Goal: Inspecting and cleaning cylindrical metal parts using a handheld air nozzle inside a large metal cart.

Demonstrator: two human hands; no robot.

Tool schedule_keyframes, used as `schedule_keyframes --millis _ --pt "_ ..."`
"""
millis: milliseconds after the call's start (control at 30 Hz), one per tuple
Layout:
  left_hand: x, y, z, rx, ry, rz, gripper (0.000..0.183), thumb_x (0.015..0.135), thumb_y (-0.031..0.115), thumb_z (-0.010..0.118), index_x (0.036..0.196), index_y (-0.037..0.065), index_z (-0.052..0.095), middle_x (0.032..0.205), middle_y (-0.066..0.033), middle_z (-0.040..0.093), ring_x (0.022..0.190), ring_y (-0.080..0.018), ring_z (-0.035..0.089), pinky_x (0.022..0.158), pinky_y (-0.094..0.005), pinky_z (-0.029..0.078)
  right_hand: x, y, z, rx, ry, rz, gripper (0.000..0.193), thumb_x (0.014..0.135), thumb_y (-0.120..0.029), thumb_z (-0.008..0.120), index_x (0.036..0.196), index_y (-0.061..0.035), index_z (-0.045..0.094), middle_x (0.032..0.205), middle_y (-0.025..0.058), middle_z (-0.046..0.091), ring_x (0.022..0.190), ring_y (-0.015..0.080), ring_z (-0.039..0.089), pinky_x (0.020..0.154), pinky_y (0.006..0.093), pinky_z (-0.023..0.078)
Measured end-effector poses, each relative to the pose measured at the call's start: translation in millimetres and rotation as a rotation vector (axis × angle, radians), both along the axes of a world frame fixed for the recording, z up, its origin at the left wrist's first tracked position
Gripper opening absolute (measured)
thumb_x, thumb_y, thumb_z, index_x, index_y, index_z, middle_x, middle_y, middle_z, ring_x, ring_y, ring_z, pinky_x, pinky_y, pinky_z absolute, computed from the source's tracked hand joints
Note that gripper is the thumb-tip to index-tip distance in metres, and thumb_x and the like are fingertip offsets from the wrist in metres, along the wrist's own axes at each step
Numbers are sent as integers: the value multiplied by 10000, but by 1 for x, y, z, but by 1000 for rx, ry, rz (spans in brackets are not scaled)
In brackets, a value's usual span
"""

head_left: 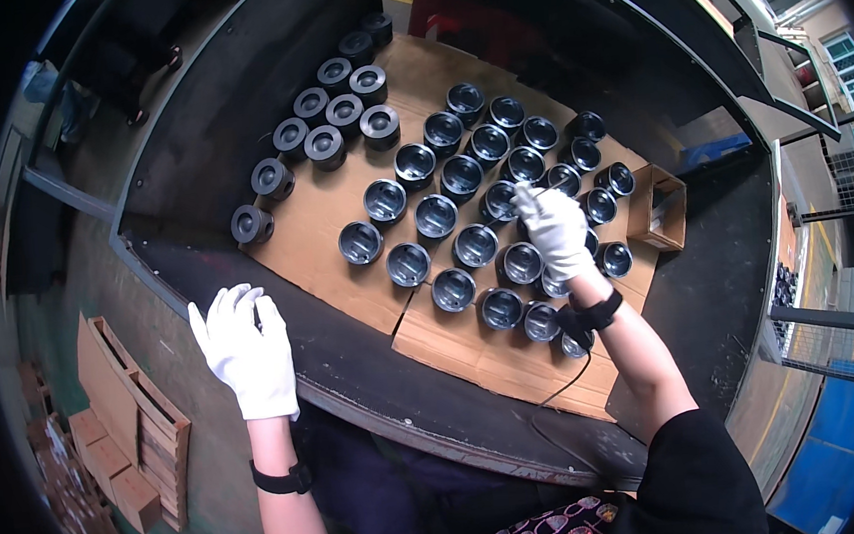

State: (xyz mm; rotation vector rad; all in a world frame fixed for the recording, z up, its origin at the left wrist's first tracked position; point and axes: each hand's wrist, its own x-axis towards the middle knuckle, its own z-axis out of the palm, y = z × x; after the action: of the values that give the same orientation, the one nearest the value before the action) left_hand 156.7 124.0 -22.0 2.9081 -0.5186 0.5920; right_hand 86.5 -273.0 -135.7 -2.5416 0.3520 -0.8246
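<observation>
Engine pistons stand on brown cardboard (335, 244) in a dark-walled bin. In the larger group, such as one piston (437, 216), the hollow open ends face up. A smaller group along the left, such as another piston (324, 147), shows round crowns with a dished centre. My right hand (556, 229), in a white glove, reaches over the larger group. Its fingers are closed round a small greyish thing, blurred, just above the pistons. My left hand (248, 351), also gloved in white, hovers over the bin's near left edge with fingers stretched out, holding nothing.
A small open cardboard box (657, 211) stands at the right of the pistons. The bin's raised near rim (399, 425) runs below my hands. A thin black cord (569, 384) trails from near my right wristband. Wooden pallets and boxes (116, 462) are on the floor at left.
</observation>
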Motion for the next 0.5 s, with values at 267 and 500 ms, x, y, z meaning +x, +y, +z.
schedule_keyframes --millis 267,500 --pt "-1 -2 0 1 14 17 120 900 156 657 959 79 729 1066 -76 715 1118 -266 640 1189 -510 304 -8 -58 -19 -49 176 -192 212 986 -269 635 1014 -104 766 795 112 733 706 286 703 651 355 547" --pt "-2 -5 3 5 14 25 107 896 141 656 933 67 723 1048 -83 716 1110 -264 638 1195 -508 302 0 -56 -39 -120 248 -224 221 976 -309 638 981 -133 772 777 126 709 679 320 684 610 397 539"
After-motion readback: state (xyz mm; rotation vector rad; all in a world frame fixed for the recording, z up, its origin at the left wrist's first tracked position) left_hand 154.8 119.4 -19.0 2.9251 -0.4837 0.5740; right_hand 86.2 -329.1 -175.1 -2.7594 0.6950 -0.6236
